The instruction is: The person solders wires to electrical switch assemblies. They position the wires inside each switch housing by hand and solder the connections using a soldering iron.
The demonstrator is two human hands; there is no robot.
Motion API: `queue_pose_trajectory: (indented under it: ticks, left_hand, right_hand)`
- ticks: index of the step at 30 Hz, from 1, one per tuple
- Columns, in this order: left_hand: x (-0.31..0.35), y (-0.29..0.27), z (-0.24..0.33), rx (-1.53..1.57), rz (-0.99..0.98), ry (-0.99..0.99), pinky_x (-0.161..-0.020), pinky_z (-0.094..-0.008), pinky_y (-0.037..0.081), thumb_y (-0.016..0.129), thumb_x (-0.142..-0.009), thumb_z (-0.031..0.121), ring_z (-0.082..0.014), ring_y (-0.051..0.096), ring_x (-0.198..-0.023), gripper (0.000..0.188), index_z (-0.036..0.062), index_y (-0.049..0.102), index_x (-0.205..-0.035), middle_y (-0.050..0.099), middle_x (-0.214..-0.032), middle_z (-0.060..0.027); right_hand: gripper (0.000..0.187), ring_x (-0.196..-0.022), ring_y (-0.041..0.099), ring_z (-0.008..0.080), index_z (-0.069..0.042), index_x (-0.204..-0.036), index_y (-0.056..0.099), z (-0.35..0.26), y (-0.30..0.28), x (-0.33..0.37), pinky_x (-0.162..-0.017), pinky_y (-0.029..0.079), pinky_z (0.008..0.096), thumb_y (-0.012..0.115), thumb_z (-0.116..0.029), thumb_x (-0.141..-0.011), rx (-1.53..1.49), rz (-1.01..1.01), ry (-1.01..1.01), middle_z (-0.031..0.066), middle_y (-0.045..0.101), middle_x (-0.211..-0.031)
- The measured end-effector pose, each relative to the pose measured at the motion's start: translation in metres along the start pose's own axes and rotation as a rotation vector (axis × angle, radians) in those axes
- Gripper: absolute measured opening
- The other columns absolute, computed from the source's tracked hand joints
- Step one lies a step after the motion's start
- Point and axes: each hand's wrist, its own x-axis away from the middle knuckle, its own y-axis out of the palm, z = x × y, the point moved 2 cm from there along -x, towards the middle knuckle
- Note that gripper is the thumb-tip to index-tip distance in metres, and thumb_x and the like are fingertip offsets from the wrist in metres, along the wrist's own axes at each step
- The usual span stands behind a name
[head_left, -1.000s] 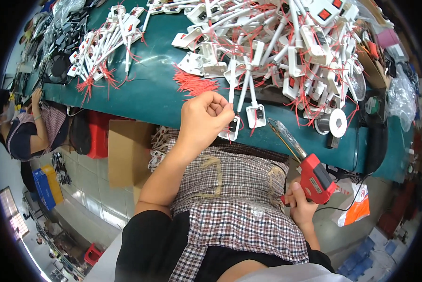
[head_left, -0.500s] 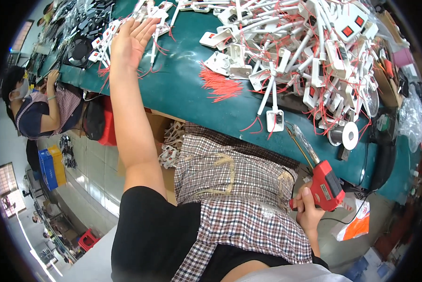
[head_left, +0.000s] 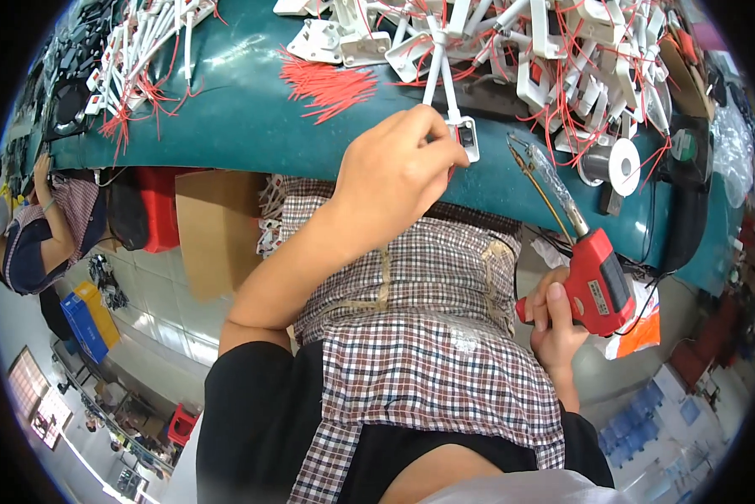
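My left hand (head_left: 398,164) is over the near edge of the green table, its fingers curled closed against a small white housing with a black switch (head_left: 465,137). The fingertips cover part of the housing, and a speck of red shows beneath them. Exactly what they pinch is hidden. A white rod (head_left: 449,88) runs from this housing back toward the pile. Low on the right, my right hand (head_left: 555,323) is wrapped round the handle of a red soldering gun (head_left: 596,281). Its long tip and a thin brass-coloured tube (head_left: 545,197) point up and left over the table edge.
White housings with rods and red wires (head_left: 554,76) are heaped at the back right; another bunch (head_left: 142,59) lies far left. Cut red wires (head_left: 327,84) lie on the green table (head_left: 234,126). A solder spool (head_left: 623,166) stands right. A co-worker (head_left: 45,227) sits at left.
My left hand has come back from the far-left bunch to the white housing, and its spread fingers have closed. My right hand keeps the soldering gun. The whole view has shifted.
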Motion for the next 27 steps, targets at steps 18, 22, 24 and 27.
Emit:
queue_pose_trajectory:
  ticks: [18,22,24,27]
  left_hand:
    - [-0.003,-0.002,-0.006,0.43,-0.093,-0.221,-0.063,-0.0219,0.048,0.058,-0.087,0.0,-0.0086,0.064,-0.077,0.007,0.0017,0.062,-0.092,0.067,-0.094,-0.0054]
    - [-0.004,0.004,-0.002,0.597,0.016,-0.449,-0.067,-0.0223,0.051,0.06,-0.091,0.003,-0.0096,0.065,-0.075,0.006,-0.0001,0.062,-0.096,0.067,-0.09,-0.0051]
    - [-0.002,0.005,-0.002,0.641,0.047,-0.501,-0.069,-0.0225,0.053,0.062,-0.092,0.004,-0.01,0.065,-0.074,0.007,-0.0007,0.062,-0.097,0.067,-0.088,-0.0048]
    - [0.003,0.007,-0.003,0.59,0.068,-0.481,-0.07,-0.0229,0.054,0.066,-0.088,0.001,-0.011,0.066,-0.075,0.009,-0.0012,0.064,-0.097,0.065,-0.09,-0.0059]
  right_hand:
    - [0.017,-0.041,0.031,0.0056,-0.001,-0.08,0.048,0.0,0.0,-0.003,-0.042,0.035,0.0237,0.056,-0.012,-0.091,0.035,-0.04,0.004,0.0056,0.048,-0.067]
    - [0.016,-0.042,0.031,0.0056,-0.001,-0.081,0.048,-0.003,0.002,-0.004,-0.042,0.036,0.0236,0.056,-0.011,-0.091,0.021,-0.067,0.026,0.0054,0.047,-0.067]
    - [0.016,-0.042,0.031,0.0056,-0.001,-0.081,0.048,-0.004,0.002,-0.004,-0.043,0.036,0.0235,0.057,-0.011,-0.091,0.027,-0.079,0.033,0.0053,0.047,-0.067]
    - [0.016,-0.043,0.032,0.0061,-0.001,-0.081,0.048,-0.002,0.002,-0.004,-0.043,0.037,0.0234,0.057,-0.011,-0.091,0.021,-0.089,0.011,0.0055,0.046,-0.067]
